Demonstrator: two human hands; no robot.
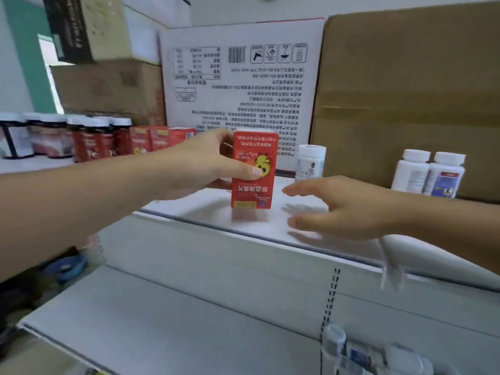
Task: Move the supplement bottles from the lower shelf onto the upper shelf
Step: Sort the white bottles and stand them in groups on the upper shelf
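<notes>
Left hand (216,163) grasped red box (254,169) by its sides, thumb across front; box stood upside down on upper shelf (205,204), near front edge. Right hand (349,207) released, fingers spread, just beside box, holding nothing. Box judged light, stiff card, easily dented; side grip at mid-height suited. White bottle (309,162) stood behind; two more white bottles (430,174) at right. Open room on shelf around box; white carton (243,77) blocked rear. Lower shelf (189,320) mostly bare; blurred bottles (373,353) at its right.

red box (253,169), white bottles (428,173), brown carton (405,90)
</notes>
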